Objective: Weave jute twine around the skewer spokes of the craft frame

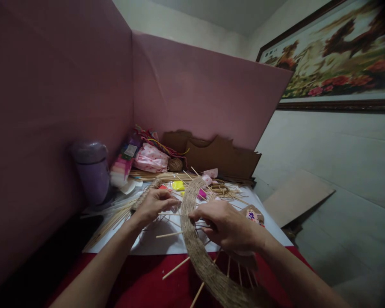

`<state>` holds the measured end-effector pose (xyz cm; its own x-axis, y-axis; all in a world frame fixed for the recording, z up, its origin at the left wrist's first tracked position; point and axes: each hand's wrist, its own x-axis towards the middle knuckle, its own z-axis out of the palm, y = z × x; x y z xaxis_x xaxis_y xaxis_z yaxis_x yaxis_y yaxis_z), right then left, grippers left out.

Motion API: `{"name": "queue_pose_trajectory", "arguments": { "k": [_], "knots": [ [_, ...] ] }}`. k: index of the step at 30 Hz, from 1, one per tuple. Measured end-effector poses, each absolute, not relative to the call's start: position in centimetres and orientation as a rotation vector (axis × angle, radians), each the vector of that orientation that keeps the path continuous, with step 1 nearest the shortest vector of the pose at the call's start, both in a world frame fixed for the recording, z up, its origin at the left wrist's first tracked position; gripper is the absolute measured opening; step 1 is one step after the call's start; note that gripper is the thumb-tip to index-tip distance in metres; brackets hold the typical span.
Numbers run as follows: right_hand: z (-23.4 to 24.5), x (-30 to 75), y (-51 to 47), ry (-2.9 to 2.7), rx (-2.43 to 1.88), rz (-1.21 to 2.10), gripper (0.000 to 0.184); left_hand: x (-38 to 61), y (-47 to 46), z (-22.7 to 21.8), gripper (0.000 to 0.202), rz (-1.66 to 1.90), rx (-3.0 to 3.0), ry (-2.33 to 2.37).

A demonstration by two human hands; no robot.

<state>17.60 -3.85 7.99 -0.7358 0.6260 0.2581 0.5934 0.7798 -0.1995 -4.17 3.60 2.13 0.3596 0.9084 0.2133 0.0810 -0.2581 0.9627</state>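
Observation:
A curved band woven from brown twine (192, 239) arcs through the middle, with thin wooden sticks (176, 268) poking out along both edges. My right hand (227, 224) is at its inner side, curled fingers gripping the edge of the band. To the left of the band, my left hand (154, 205) is closed in a pinch close to the stick ends; whatever lies between its fingertips is too small to make out. Beside that hand leans a long twine-wound roll (146, 196). The lower right part of the band fades into shadow.
A purple lidded container (92, 175) stands at the left by the pink partition (192, 90). Behind the band are a ball of twine (175, 164), a pink patterned pouch (152, 157), yellow packets (178, 185), torn cardboard (218, 154) and bundled sticks. More sticks (111, 224) lie at left.

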Motion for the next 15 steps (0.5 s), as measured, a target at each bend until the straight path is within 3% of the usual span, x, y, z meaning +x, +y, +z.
{"name": "queue_pose_trajectory", "arguments": {
  "k": [15],
  "knots": [
    [8.8, 17.7, -4.5, -2.874, -0.907, 0.057, 0.043, -5.3, 3.6, 2.1, 0.046, 0.726, 1.068, 0.797]
  ]
}}
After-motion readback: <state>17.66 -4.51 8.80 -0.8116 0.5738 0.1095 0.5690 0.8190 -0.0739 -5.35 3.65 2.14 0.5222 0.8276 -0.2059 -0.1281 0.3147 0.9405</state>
